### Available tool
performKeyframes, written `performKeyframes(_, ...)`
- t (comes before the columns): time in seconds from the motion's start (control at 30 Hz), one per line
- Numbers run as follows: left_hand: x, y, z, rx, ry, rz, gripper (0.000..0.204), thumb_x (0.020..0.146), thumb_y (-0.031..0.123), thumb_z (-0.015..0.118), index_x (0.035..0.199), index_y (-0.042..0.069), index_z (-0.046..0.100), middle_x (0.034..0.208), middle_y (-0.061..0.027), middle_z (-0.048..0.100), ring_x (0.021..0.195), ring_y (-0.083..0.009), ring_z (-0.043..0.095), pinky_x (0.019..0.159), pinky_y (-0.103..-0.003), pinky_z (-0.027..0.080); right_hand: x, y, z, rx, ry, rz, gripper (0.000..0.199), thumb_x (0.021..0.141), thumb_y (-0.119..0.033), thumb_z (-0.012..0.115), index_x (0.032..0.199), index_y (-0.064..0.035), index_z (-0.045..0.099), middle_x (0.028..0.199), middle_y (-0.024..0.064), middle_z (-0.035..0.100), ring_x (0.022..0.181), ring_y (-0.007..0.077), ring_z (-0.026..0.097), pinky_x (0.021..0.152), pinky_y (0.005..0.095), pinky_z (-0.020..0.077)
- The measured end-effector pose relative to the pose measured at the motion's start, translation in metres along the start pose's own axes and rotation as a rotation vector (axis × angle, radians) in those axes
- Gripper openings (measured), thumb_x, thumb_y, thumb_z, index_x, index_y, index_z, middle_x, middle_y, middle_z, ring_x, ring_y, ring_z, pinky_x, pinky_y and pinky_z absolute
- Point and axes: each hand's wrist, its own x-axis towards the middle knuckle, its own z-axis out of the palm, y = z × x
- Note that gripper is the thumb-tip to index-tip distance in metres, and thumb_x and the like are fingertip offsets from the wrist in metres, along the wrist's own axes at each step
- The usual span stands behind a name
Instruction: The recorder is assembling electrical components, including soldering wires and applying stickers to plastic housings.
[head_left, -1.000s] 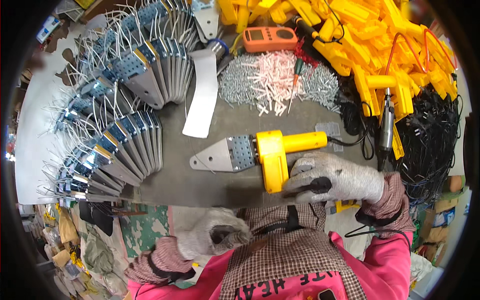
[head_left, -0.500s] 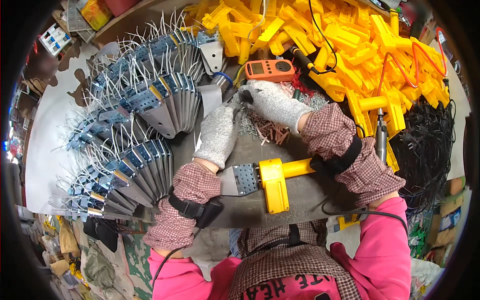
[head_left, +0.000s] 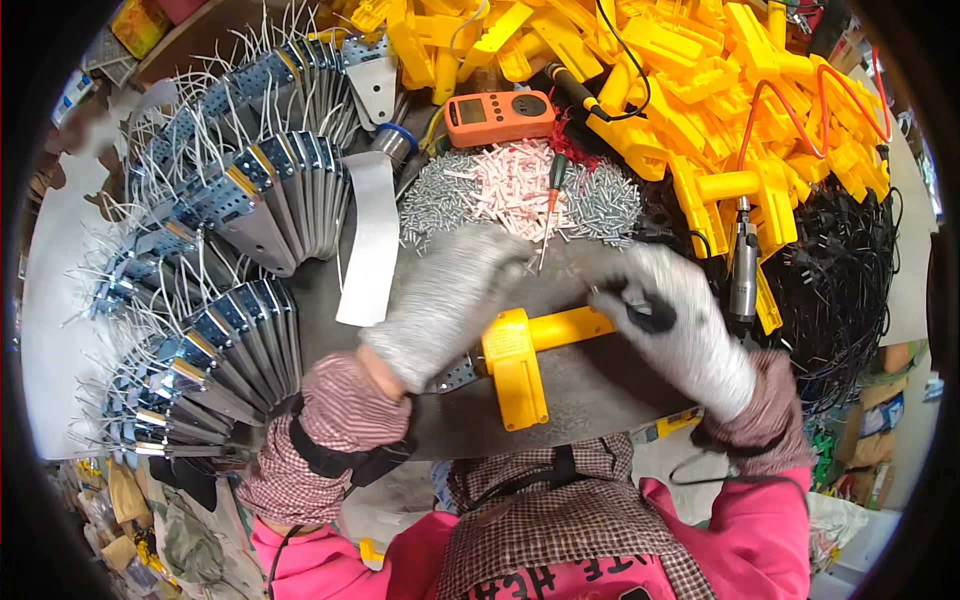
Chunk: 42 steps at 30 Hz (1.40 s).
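Note:
My left hand [head_left: 450,300], in a grey knitted glove, hovers over the bench left of a yellow plastic handle housing [head_left: 520,372]. Motion smears its fingers. Over the right end of that housing is my gloved right hand [head_left: 670,320], with a dark patch on its fingers; blur hides whether anything is in them. The housing lies on its side, joined to a perforated metal plate [head_left: 452,374] partly behind my left wrist. Beyond both hands are small silver screws [head_left: 440,195], pale pink pieces [head_left: 508,185] and a screwdriver [head_left: 552,205] lying across the heap.
An orange meter [head_left: 500,117] lies behind the screws. Rows of metal blades with white wires [head_left: 285,200] fan out at left, beside a white strip [head_left: 368,240]. Yellow housings [head_left: 690,60] pile up at the far right, near a power driver [head_left: 744,265] and black cables [head_left: 835,290].
Both hands have drawn back from the screw heap toward me and apart, the right one moving farther right. The screws, pink pieces and screwdriver are now uncovered. The whole view has shifted slightly.

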Motion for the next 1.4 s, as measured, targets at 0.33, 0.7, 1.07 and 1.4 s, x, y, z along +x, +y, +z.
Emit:
performKeyframes(0.33, 0.025, 0.038, 0.048, 0.284, -0.371, 0.308, 0.032, 0.088, 0.018, 0.062, 0.118, 0.006, 0.064, 0.115, -0.0121, 0.064, 0.112, -0.0304, 0.060, 0.096, -0.042, 0.049, -0.075, 0.039, 0.062, -0.018, 0.077, 0.073, 0.024, 0.078, -0.010, 0.077, 0.099, -0.0097, 0.066, 0.101, 0.0111, 0.062, 0.098, 0.0333, 0.059, 0.089, 0.0432, 0.0482)
performKeyframes(0.7, 0.000, 0.052, 0.052, 0.183, -0.199, 0.189, 0.034, 0.093, 0.027, 0.063, 0.121, 0.008, 0.065, 0.116, -0.0125, 0.062, 0.112, -0.0315, 0.058, 0.094, -0.044, 0.049, -0.089, 0.056, 0.073, -0.025, 0.112, 0.001, 0.035, 0.072, -0.005, 0.079, 0.104, -0.0119, 0.067, 0.101, 0.0093, 0.060, 0.102, 0.0343, 0.059, 0.086, 0.0440, 0.0509)
performKeyframes(1.07, 0.028, -0.052, 0.012, 0.409, -0.239, 0.337, 0.021, 0.088, 0.020, 0.064, 0.105, 0.008, 0.067, 0.111, -0.0102, 0.064, 0.109, -0.0289, 0.061, 0.096, -0.041, 0.048, -0.074, 0.054, 0.076, 0.069, 0.139, -0.117, 0.033, 0.073, 0.002, 0.077, 0.096, -0.0080, 0.055, 0.119, 0.0150, 0.064, 0.108, 0.0367, 0.062, 0.093, 0.0442, 0.0485)
performKeyframes(1.4, 0.003, -0.054, -0.027, 0.339, -0.045, 0.117, 0.033, 0.081, -0.001, 0.063, 0.112, 0.009, 0.062, 0.113, -0.0119, 0.062, 0.114, -0.0348, 0.057, 0.100, -0.044, 0.046, -0.074, 0.054, 0.075, 0.067, 0.111, -0.054, 0.033, 0.074, -0.001, 0.076, 0.102, -0.0091, 0.060, 0.119, 0.0114, 0.065, 0.111, 0.0341, 0.061, 0.096, 0.0457, 0.0478)
